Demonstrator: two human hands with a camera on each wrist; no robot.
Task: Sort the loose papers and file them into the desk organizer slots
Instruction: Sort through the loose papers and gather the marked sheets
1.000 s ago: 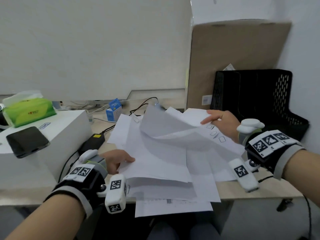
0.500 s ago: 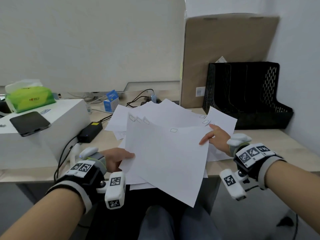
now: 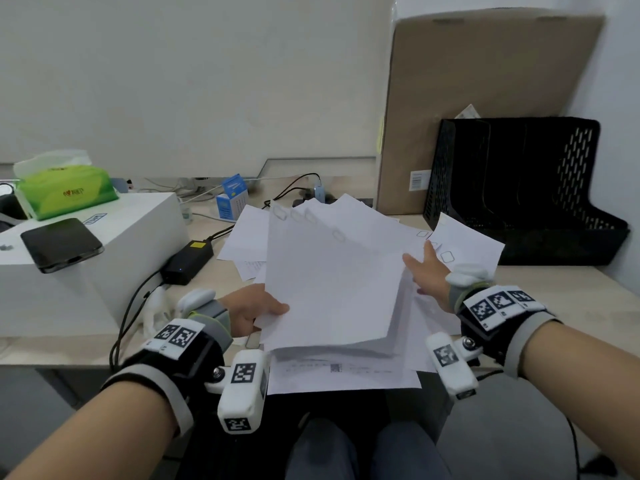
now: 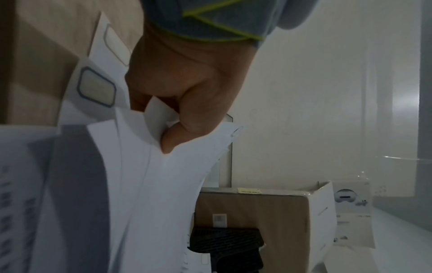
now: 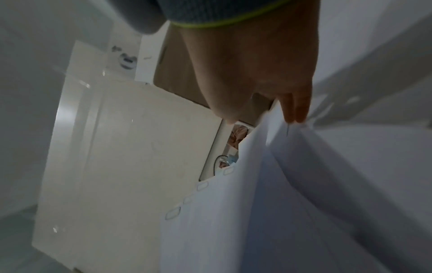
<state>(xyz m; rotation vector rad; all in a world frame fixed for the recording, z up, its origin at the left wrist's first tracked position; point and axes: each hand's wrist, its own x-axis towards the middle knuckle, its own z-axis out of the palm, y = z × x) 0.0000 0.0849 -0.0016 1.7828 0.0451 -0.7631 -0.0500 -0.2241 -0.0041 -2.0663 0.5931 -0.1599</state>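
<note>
I hold a fanned stack of white papers (image 3: 332, 282) tilted up over the desk's front edge. My left hand (image 3: 273, 310) pinches its lower left corner, thumb on top; the left wrist view shows the thumb (image 4: 168, 142) pressed into the papers (image 4: 163, 184). My right hand (image 3: 427, 271) lies flat against the stack's right edge, its straight fingertips (image 5: 294, 110) touching the papers (image 5: 257, 203). More loose sheets (image 3: 467, 244) lie on the desk beneath, and a printed sheet (image 3: 343, 374) overhangs the front edge. The black mesh desk organizer (image 3: 568, 188) stands at the back right with dark slots.
A cardboard sheet (image 3: 485, 98) leans on the wall behind the organizer. On the left stands a white box (image 3: 104, 271) carrying a phone (image 3: 62, 244) and a green tissue pack (image 3: 65, 192). A black power adapter (image 3: 188, 258) with cables and a small blue carton (image 3: 232, 199) lie behind the papers.
The billowing sheets have come together into one tighter stack. My right hand slid from the far sheets to the stack's right edge. My left hand kept its pinch on the corner.
</note>
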